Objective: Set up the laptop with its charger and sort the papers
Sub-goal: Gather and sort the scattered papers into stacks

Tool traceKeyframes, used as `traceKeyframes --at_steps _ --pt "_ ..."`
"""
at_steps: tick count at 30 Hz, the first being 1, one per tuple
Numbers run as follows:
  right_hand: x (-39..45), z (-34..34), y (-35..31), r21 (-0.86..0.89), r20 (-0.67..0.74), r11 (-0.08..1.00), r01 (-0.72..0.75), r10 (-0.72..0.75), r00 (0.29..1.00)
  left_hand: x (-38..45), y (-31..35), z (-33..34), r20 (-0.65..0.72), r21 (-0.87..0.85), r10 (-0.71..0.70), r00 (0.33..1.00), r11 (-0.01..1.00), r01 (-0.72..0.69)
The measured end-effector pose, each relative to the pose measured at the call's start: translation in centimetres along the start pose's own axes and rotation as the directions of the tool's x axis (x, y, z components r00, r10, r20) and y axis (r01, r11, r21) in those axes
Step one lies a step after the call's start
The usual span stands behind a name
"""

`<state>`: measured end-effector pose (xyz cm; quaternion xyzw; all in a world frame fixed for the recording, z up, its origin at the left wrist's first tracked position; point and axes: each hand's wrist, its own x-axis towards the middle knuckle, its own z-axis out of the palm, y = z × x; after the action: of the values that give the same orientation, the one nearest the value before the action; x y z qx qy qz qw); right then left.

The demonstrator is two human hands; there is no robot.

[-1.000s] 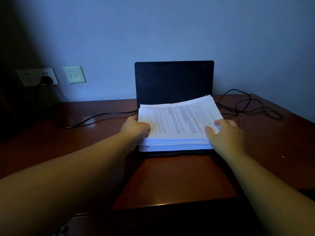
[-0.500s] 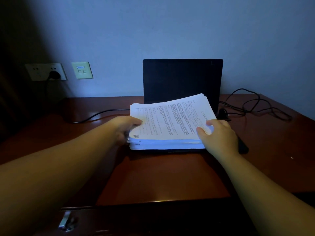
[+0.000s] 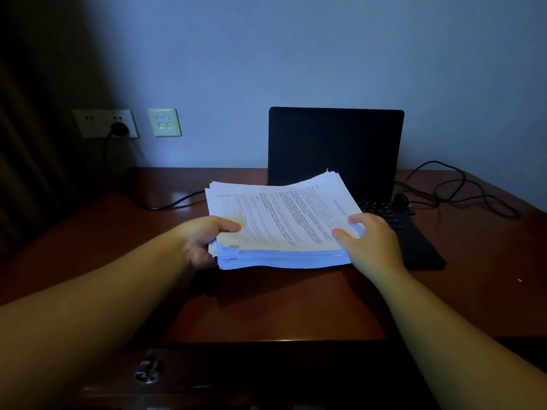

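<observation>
Above the dim wooden desk [image 3: 296,306], a thick, uneven stack of printed papers [image 3: 281,220] is gripped at both ends, left hand [image 3: 204,241] and right hand [image 3: 370,241] curled round its edges, before the open black laptop [image 3: 337,149].

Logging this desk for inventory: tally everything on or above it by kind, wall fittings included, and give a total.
Paper stacks: 1, held by left hand and right hand
Laptops: 1
Cables: 2, one from the wall plug, one coiled at right
Wall plates: 2, power outlet, data socket
Total: 6
</observation>
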<state>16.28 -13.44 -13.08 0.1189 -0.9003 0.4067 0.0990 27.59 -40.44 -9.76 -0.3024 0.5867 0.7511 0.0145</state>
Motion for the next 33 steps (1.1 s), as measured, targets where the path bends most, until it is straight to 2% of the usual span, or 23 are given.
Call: traceKeyframes --at_steps 3,6,8,10,12,14,16,18,21,23,27,30,33 --pt "-1.4 0.8 -0.9 0.043 -0.117 0.994 -0.098 0.102 0.988 -1.3 -1.7 0.1 -0.004 -0.149 0.021 1.0 0.989 -0.021" --pt "-3.3 1.2 -2.2 0.374 -0.255 0.918 -0.131 0.237 0.937 -2.8 -3.3 0.0 0.0 -0.337 0.1 0.995 0.937 -0.095" --pt "-4.7 1.3 -3.6 0.565 -0.235 0.809 -0.161 0.345 0.909 -3.8 -4.0 0.0 -0.018 -0.427 0.166 0.986 0.89 -0.158" --pt "-5.9 1.3 -5.4 0.721 -0.147 0.667 -0.187 0.411 0.9 -4.8 -4.5 0.1 -0.046 -0.485 0.207 0.977 0.851 -0.203" --pt "-6.9 1.6 -7.3 0.842 0.018 0.479 -0.246 0.432 0.902 -5.8 -4.7 0.0 -0.058 -0.515 0.234 0.971 0.826 -0.23" --pt "-8.0 2.1 -9.1 0.861 0.27 0.301 -0.409 0.411 0.87 -6.6 -4.9 -0.2 -0.07 -0.525 0.249 0.966 0.815 -0.248" --pt "-8.8 2.8 -10.4 0.823 0.472 0.178 -0.54 0.317 0.823 -7.1 -5.1 -0.6 -0.1 -0.54 0.25 0.963 0.799 -0.264" --pt "-9.3 3.5 -11.3 0.803 0.561 0.088 -0.59 0.223 0.797 -7.5 -5.3 -1.1 -0.13 -0.569 0.267 0.955 0.769 -0.292" --pt "-9.6 4.3 -12.3 0.795 0.598 -0.01 -0.607 0.188 0.779 -8.1 -5.5 -2.1 -0.151 -0.577 0.31 0.939 0.744 -0.338" --pt "-9.6 4.8 -13.0 0.782 0.615 -0.022 -0.622 0.181 0.767 -8.4 -5.7 -2.8 -0.153 -0.559 0.348 0.925 0.741 -0.371" --pt "-9.6 6.1 -13.7 0.791 0.587 0.09 -0.606 0.171 0.792 -9.4 -5.9 -4.2 -0.157 -0.494 0.403 0.902 0.759 -0.425" --pt "-9.5 6.6 -14.0 0.793 0.571 0.185 -0.581 0.11 0.814 -10.2 -5.9 -5.2 -0.117 -0.45 0.429 0.895 0.781 -0.433" --pt "-8.8 6.6 -14.3 0.781 0.571 0.287 -0.555 0.03 0.82 -11.1 -5.2 -7.4 -0.046 -0.568 0.427 0.903 0.732 -0.375"
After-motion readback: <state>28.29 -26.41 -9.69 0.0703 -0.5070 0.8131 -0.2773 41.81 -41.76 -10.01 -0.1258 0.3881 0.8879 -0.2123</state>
